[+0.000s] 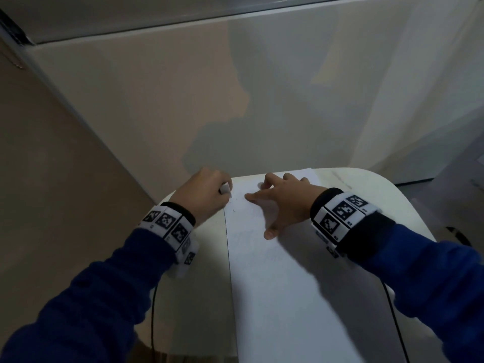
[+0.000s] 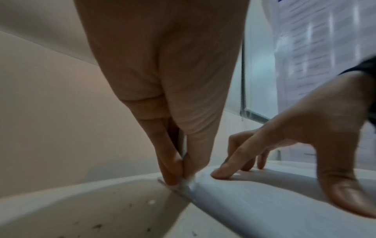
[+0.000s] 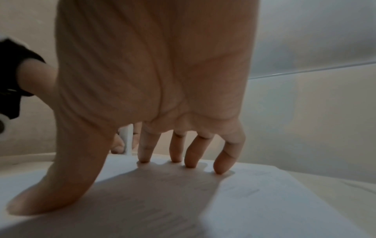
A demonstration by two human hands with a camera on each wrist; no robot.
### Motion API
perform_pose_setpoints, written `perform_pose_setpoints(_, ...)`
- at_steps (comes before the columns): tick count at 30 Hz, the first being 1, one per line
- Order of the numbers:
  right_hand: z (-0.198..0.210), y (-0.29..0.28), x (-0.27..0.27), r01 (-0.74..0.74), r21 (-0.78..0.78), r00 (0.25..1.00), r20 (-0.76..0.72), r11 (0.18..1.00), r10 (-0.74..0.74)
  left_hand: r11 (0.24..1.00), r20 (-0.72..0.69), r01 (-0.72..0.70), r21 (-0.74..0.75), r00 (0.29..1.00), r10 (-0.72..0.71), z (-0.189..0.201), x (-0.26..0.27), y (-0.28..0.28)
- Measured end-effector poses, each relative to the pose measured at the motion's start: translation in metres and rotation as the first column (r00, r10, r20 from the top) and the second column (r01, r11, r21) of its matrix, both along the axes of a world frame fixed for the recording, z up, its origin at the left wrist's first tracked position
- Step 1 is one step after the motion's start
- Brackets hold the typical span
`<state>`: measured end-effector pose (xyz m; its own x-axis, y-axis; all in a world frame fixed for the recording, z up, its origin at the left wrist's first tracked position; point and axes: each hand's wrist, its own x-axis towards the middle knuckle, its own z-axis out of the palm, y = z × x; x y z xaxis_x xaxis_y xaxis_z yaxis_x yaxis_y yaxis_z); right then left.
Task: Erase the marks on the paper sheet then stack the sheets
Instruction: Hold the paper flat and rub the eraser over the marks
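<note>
A white paper sheet lies lengthwise on the small white table; faint pencil marks show on it. My left hand pinches a white eraser and holds it down at the sheet's far left edge. The left wrist view shows the eraser between thumb and fingers, its tip at the paper edge. My right hand is spread, fingertips and thumb pressing the sheet flat. A second sheet's edge peeks out beneath at the far right.
Eraser crumbs lie scattered on the table left of the sheet. Beige walls stand close behind and to the left. A black cable hangs from each wrist past the table's front.
</note>
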<state>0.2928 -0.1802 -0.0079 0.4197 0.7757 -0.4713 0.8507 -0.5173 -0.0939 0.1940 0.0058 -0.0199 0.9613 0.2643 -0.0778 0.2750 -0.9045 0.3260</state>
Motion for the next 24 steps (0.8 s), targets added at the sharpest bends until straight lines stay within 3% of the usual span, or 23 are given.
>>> perform_pose_setpoints(4, -0.001, -0.002, -0.002, 0.002, -0.001, 1.0, 0.003, 1.0, -0.002, 0.995, -0.062, 0.096, -0.003, 0.993, -0.096, -0.001, -0.004, -0.01)
perform_pose_setpoints(9, -0.001, 0.001, -0.002, 0.011, 0.001, 1.0, 0.007, 1.0, -0.011, 1.0, 0.012, 0.003, 0.027, 1.0, -0.003, -0.001, 0.002, 0.005)
perform_pose_setpoints(14, 0.002, 0.004, 0.0, -0.01, -0.038, 1.0, 0.007, 0.999, 0.01, 0.998, 0.013, 0.068, -0.017, 0.998, -0.068, -0.003, -0.004, -0.012)
perform_pose_setpoints(20, 0.002, 0.007, 0.001, -0.025, -0.02, 1.0, 0.003, 0.999, 0.025, 0.999, 0.063, 0.037, -0.009, 0.997, -0.036, -0.006, -0.002, -0.009)
perform_pose_setpoints(24, 0.002, 0.007, 0.003, -0.086, 0.039, 0.996, -0.012, 0.996, 0.086, 0.998, -0.001, 0.061, 0.007, 0.998, -0.061, -0.004, -0.006, -0.017)
